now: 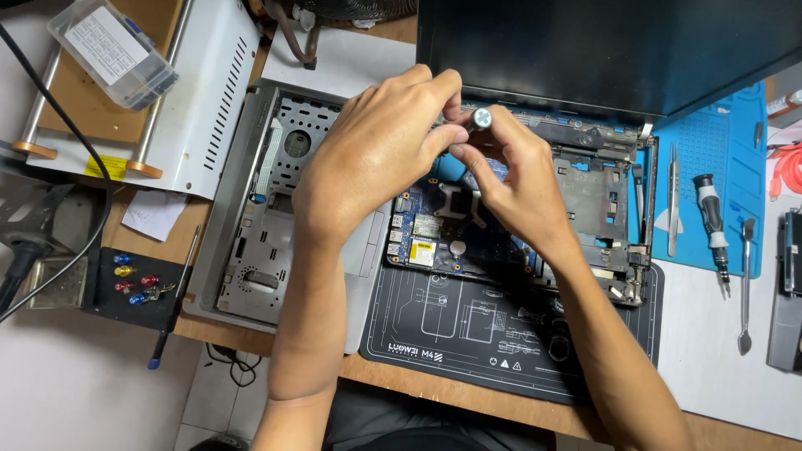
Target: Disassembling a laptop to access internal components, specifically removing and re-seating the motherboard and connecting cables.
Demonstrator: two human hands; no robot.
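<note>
An opened laptop base (pixel 597 188) with a blue circuit board (pixel 434 238) lies on a black work mat (pixel 468 334). My right hand (pixel 518 179) grips a blue-handled screwdriver (pixel 472 134) standing upright over the board. My left hand (pixel 372 146) rests its fingertips on the screwdriver's silver top cap. The tip is hidden behind my fingers. The dark laptop lid (pixel 610 46) stands open at the back.
A grey removed laptop cover (pixel 267 250) lies left of the board. A blue mat (pixel 718 159) on the right carries tweezers, a black screwdriver (pixel 712 221) and a metal spudger (pixel 745 284). A clear parts box (pixel 113 50) and white metal unit (pixel 200 108) sit at upper left.
</note>
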